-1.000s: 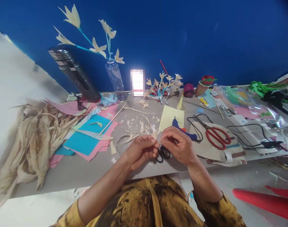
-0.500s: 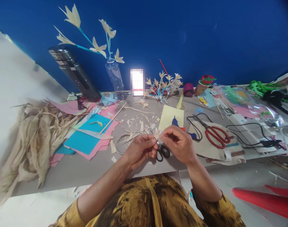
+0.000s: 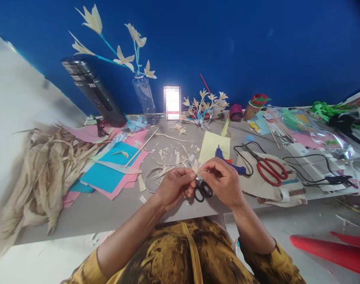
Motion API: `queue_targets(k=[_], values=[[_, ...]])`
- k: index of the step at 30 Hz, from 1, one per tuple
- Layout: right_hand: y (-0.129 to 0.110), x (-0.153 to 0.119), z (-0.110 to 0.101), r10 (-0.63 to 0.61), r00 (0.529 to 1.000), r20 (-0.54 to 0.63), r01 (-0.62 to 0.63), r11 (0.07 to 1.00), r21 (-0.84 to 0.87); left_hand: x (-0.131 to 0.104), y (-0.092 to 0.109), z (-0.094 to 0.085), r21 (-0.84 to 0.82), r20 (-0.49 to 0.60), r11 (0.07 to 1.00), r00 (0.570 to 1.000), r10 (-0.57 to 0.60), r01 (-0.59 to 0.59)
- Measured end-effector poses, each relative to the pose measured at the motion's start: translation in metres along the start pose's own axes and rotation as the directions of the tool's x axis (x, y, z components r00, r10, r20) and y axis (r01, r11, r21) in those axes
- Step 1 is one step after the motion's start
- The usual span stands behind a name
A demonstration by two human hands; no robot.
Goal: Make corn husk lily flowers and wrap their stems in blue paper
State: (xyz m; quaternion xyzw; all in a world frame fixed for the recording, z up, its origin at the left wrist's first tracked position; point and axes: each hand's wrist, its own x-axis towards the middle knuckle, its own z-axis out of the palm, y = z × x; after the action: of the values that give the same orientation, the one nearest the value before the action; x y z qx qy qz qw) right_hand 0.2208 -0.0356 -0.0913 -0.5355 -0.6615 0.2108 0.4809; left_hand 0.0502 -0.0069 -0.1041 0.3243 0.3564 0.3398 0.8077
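Observation:
My left hand is closed in a pinch on a small cream husk flower, its petals showing above the fingertips. Close beside it, my right hand pinches a thin pale strand against the flower's side; its exact end is hidden by the fingers. Below and between the hands, black-handled scissors lie on the table. Just beyond my right hand rests a blue glue gun, partly on a yellow paper square.
Dried husks are heaped at the left, beside blue paper. Husk scraps litter the middle. Red-handled scissors lie on a cloth at the right, near a white power strip. Behind stand a dark flask and finished flowers.
My right hand has shifted slightly left and down, close against the flower. My left hand stays nearly in place, still pinching.

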Motion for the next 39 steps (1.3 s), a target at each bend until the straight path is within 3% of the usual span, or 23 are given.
queue_targets(k=[8,19,32,39], values=[[-0.0023,-0.0009,0.0020,0.021,0.999,-0.034,-0.022,1.000,-0.011,-0.0011,-0.0012,0.0013,0.090,-0.019,0.993,0.997,0.072,-0.070],[-0.0008,-0.0013,0.0047,0.043,0.998,-0.053,-0.044,0.999,-0.013,-0.0007,-0.0009,-0.0006,0.121,-0.031,0.990,0.997,0.077,-0.072],[-0.0034,-0.0008,0.0049,0.058,0.997,-0.043,-0.058,0.998,-0.016,-0.0025,0.0016,0.0048,0.285,-0.127,0.951,0.979,0.158,-0.117],[0.0011,-0.0045,0.0027,0.185,0.977,-0.103,-0.177,0.981,0.079,-0.0031,0.0001,0.0045,0.265,-0.158,0.959,0.977,0.144,-0.099]])
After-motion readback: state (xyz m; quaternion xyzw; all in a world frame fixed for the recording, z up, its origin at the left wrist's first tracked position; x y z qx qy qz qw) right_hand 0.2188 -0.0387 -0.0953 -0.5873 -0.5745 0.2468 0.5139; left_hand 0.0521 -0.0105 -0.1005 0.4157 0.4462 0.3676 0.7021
